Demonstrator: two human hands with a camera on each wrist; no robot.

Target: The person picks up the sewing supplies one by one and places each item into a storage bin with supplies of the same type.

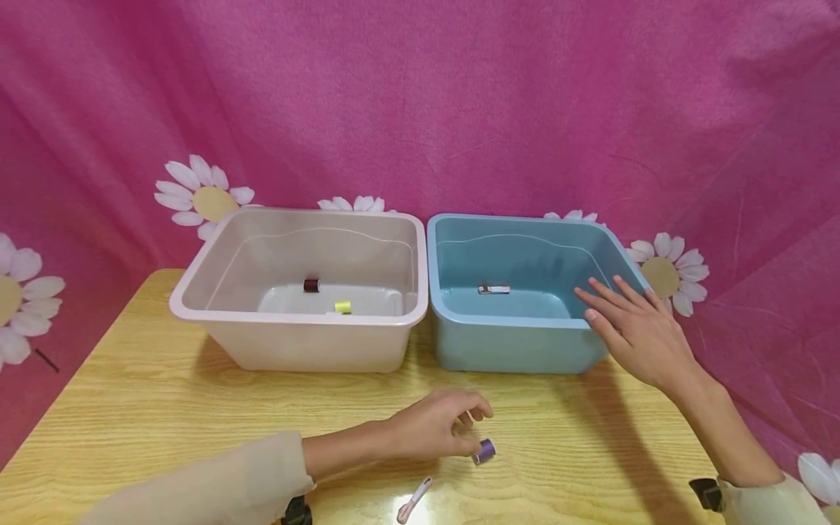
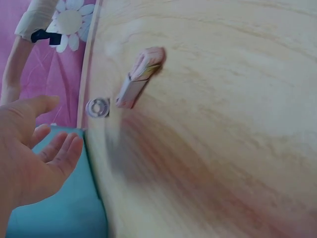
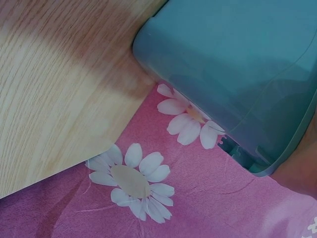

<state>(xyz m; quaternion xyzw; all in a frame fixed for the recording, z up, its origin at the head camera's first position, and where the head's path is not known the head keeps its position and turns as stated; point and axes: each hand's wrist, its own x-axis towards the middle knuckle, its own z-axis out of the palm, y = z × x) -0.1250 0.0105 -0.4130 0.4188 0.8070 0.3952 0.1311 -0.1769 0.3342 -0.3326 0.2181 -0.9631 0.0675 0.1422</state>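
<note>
My left hand (image 1: 436, 424) hovers low over the table, thumb and fingers bent loosely apart. Just by the thumb lies a purple thread spool (image 1: 486, 451); the left wrist view shows the spool (image 2: 98, 107) end-on, with a gap between it and the hand (image 2: 37, 153). Nearer the person is a pale pink thread skein (image 1: 414, 501) with a white paper band, also visible in the left wrist view. With fingers spread, my right hand (image 1: 639, 332) is at the right end of the blue bin (image 1: 518, 348), over its rim; whether it presses there I cannot tell.
Left of the blue bin stands a beige bin (image 1: 308, 343) holding a dark brown spool (image 1: 311, 285) and a yellow spool (image 1: 343, 307). A banded skein (image 1: 494, 289) lies inside the blue bin. Behind the wooden table (image 1: 164, 408) hangs a pink flowered cloth (image 1: 420, 109).
</note>
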